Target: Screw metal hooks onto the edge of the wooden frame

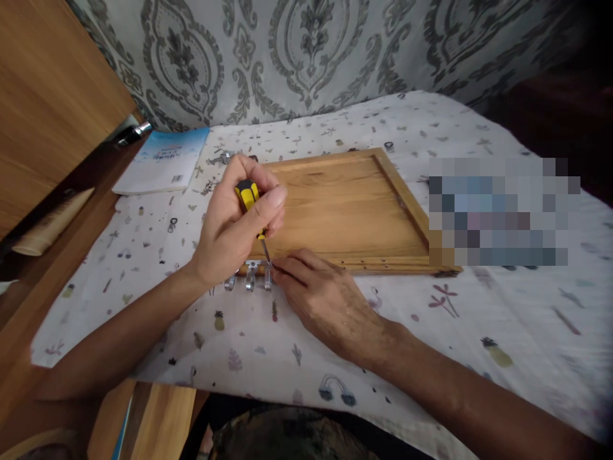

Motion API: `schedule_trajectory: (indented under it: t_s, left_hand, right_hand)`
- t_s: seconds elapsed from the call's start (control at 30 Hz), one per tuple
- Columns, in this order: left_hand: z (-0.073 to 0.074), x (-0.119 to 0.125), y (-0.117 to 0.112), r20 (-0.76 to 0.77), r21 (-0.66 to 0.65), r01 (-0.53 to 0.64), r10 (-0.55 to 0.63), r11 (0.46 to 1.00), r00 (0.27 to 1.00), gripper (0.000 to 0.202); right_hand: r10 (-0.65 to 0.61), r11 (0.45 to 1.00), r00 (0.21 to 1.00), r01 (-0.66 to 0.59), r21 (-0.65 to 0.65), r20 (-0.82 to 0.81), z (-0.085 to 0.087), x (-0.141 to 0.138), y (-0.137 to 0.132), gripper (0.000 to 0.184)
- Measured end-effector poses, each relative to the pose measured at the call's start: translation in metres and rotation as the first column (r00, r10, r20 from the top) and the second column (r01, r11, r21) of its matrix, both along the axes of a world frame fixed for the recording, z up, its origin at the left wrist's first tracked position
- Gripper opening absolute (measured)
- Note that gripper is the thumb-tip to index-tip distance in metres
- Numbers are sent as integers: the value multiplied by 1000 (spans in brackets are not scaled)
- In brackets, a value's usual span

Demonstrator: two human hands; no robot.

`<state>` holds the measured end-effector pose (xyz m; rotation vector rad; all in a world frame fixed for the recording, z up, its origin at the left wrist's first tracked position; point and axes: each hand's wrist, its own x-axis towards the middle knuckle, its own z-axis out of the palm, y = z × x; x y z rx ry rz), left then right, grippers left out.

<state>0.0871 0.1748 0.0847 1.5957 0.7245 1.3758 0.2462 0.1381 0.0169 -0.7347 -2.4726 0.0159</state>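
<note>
My left hand [239, 223] is closed around the yellow and black handle of a screwdriver [248, 195]. Its shaft points down at the right end of a small metal hook rack [251, 267], which lies along the near edge of a wooden panel [330, 204] with a raised rim. My right hand [325, 297] rests at that same edge, fingertips pinched together beside the screwdriver's tip. What those fingertips grip, possibly a screw, is too small and hidden to tell. Several small dark holes show along the near rim to the right.
Beyond my left hand lie more metal hooks [223, 158] and a small pile of screws [208, 187]. A blue and white book [165, 160] is at the back left, near a tube [52, 220]. A pixelated patch covers something right of the panel. Patterned cloth [258, 358] covers the table.
</note>
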Motion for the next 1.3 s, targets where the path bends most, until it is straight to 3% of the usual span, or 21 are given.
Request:
schedule_trajectory:
  t_s: [0.07,0.17,0.23,0.33,0.43,0.67,0.9,1.07,1.2,1.3]
  left_hand:
    - [3,-5,0,-178,80,-51,65,995,982,28]
    - [12,-14,-2,-430,222,-117,205,968,879,28]
    - [18,-19,-6,-519,267,-115,243,957,819,28]
    - [24,-25,-11,-593,234,-117,238,965,769,22]
    - [25,-31,-14,-579,199,-154,243,968,779,19]
    - [28,-31,-19,-432,168,-199,254,965,866,44]
    - [33,-34,-24,-525,149,-55,126,987,842,22]
    - [29,-31,-23,-495,256,-85,205,963,845,5]
    - [29,-32,-21,-490,298,-98,241,949,838,7]
    - [32,-35,-21,-497,306,-115,261,945,828,21]
  right_hand:
    - [0,1000,1000,0,6,-7,0,0,0,20]
    - [-1,1000,1000,1,27,-25,0,0,0,20]
    - [-1,999,1000,3,39,-29,-1,0,0,21]
    - [-11,999,1000,12,41,-24,-2,0,0,21]
    - [-14,999,1000,15,39,-20,-2,0,0,20]
    - [-6,999,1000,6,34,-8,-3,-1,0,20]
    - [-7,1000,1000,7,27,7,-2,1,0,20]
    - [-16,999,1000,16,29,1,-2,0,0,19]
    - [-12,1000,1000,12,15,5,-1,0,0,19]
    - [-6,1000,1000,6,16,5,-1,0,0,21]
